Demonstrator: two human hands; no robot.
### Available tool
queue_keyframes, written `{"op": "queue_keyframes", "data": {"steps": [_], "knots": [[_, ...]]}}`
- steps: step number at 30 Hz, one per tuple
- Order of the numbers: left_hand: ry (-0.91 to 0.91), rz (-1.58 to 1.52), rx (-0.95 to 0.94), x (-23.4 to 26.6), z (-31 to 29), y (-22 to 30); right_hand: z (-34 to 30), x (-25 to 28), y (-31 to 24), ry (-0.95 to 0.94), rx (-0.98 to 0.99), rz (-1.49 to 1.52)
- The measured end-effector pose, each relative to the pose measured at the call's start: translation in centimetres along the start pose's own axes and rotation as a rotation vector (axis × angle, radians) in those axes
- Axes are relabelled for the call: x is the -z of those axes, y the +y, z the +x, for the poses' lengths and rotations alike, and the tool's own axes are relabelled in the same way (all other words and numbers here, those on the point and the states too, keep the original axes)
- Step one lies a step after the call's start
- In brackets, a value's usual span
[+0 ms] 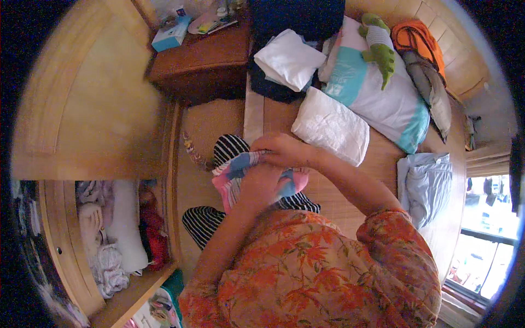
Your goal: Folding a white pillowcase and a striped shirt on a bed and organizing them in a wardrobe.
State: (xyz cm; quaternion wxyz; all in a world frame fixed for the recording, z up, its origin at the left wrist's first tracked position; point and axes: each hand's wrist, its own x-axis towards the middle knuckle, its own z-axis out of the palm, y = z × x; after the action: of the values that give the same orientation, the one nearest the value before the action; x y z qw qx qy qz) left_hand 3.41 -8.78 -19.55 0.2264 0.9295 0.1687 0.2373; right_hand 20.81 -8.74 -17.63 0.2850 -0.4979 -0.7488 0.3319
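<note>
Over my lap lies a pink, blue and white patterned cloth (224, 183), bunched up and partly covered by my hands. My right hand (281, 150) reaches in from the right, its fingers curled closed at the cloth's far edge. Closer to me, my left hand (261, 185) is closed on the middle of the same cloth; its fingertips are hidden. Black-and-white striped trousers (203, 225) show on both sides of the cloth.
Beyond my right forearm lie a folded white cloth (332, 127), another white cloth (289, 59) and a white-and-turquoise pillow (377, 93) with a green plush dinosaur (378, 57). Folded light-blue clothing (425, 183) sits at right. At left stands an open cupboard (123, 229) of clothes.
</note>
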Motion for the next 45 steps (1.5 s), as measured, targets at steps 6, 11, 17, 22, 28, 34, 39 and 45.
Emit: {"op": "queue_keyframes", "data": {"steps": [6,11,17,22,28,34,39,45], "knots": [[0.1,0.209,-0.025,2.3,-0.4,-1.6,-2.1,0.4,3.9,-0.105,-0.062,-0.039],[0.164,0.181,-0.063,1.9,0.9,-2.3,-3.0,0.2,2.9,-0.078,0.004,0.165],[-0.131,0.208,0.142,-1.6,0.6,-4.3,-2.4,-1.1,3.4,0.233,-0.321,0.09],[-0.379,0.082,0.353,-2.4,2.3,-3.8,-2.8,-1.0,3.5,0.343,-0.217,0.043],[-0.249,-0.335,0.64,-5.7,0.7,-6.2,-3.5,-0.9,2.0,0.283,0.03,-0.196],[-0.301,-0.222,0.58,-1.5,2.6,-3.9,-4.6,1.2,-0.6,0.261,-0.246,0.044],[-0.091,-0.071,0.198,-2.4,0.3,-2.4,-5.5,-2.0,-0.1,0.541,-0.419,0.177],[0.02,0.469,-0.077,2.2,3.7,-0.3,-5.8,-4.0,2.0,0.574,-0.47,-0.006]]}}
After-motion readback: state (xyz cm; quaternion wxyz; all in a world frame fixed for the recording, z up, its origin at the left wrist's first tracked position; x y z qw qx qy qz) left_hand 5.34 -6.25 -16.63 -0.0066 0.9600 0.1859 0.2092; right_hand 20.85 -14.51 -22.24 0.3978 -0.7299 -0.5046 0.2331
